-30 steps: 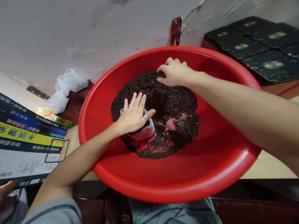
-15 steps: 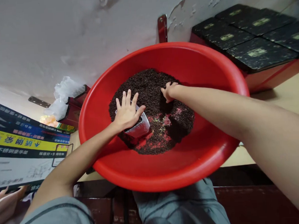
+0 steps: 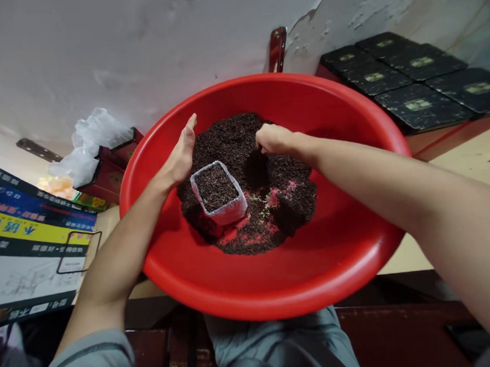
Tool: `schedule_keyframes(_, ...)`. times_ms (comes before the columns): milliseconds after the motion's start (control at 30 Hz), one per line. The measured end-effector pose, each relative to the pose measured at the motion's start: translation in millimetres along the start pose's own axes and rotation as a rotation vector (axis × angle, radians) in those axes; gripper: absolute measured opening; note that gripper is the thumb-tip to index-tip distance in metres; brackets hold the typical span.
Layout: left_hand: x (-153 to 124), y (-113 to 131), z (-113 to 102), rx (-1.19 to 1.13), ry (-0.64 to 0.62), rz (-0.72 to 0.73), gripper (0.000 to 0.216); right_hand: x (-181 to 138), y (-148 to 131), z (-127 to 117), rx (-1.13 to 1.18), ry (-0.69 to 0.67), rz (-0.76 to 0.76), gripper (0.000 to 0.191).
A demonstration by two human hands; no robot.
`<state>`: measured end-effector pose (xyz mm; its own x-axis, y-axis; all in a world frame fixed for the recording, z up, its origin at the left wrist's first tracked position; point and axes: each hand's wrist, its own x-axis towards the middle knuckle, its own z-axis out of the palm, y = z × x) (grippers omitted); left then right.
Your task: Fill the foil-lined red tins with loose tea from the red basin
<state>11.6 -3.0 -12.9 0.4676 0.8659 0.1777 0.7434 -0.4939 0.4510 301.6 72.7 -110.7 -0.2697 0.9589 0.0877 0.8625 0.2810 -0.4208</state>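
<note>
A wide red basin holds a spread of dark, dry loose leaves that look like tea leaves. Among them, a small box lined with clear plastic stands upright, filled with the same leaves. My left hand is raised just left of the box, turned on edge, its fingers stretched out and holding nothing. Over the leaves to the right of the box, my right hand has its fingers curled closed, with dark leaves at the fingertips. Its palm is hidden.
Black-lidded tins stand at the back right. To the left are a crumpled clear plastic bag, dark red boxes and a printed carton. A grey wall rises behind the basin.
My left hand has lifted off the top of the box and moved left, uncovering the leaves inside. My right hand has shifted slightly left and its fingers have closed.
</note>
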Motion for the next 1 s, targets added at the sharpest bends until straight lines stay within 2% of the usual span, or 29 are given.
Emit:
schedule_keyframes(100, 4, -7, -6, 0.006, 0.028, -0.016, 0.084, -4, -33, -25, 0.093, 0.019, -0.141, 0.018)
schedule_keyframes(200, 7, -12, -8, 0.005, 0.054, -0.027, 0.085, -18, -74, -38, 0.279, 0.093, -0.301, 0.025)
schedule_keyframes(333, 6, -10, -8, -0.009, 0.126, -0.050, 0.084, -41, -119, -33, 0.512, 0.120, -0.466, 0.021)
schedule_keyframes(467, 1, 0, -12, 0.022, 0.124, -0.046, 0.075, -48, -142, -19, 0.589, 0.063, -0.535, 0.014)
schedule_keyframes(667, 0, -2, -19, 0.035, 0.077, -0.014, 0.060, -46, -151, -13, 0.696, -0.029, -0.593, 0.018)
schedule_keyframes(800, 5, -13, -16, 0.062, 0.058, -0.042, 0.055, -47, -149, -22, 0.784, -0.058, -0.539, 0.016)
schedule_keyframes(900, 4, -9, -6, 0.087, 0.055, -0.080, 0.059, -37, -127, -35, 0.792, 0.036, -0.407, 0.012)
schedule_keyframes(1000, -1, 5, 14, 0.119, -0.036, -0.014, 0.066, -21, -79, -47, 0.510, 0.134, -0.230, 0.010)
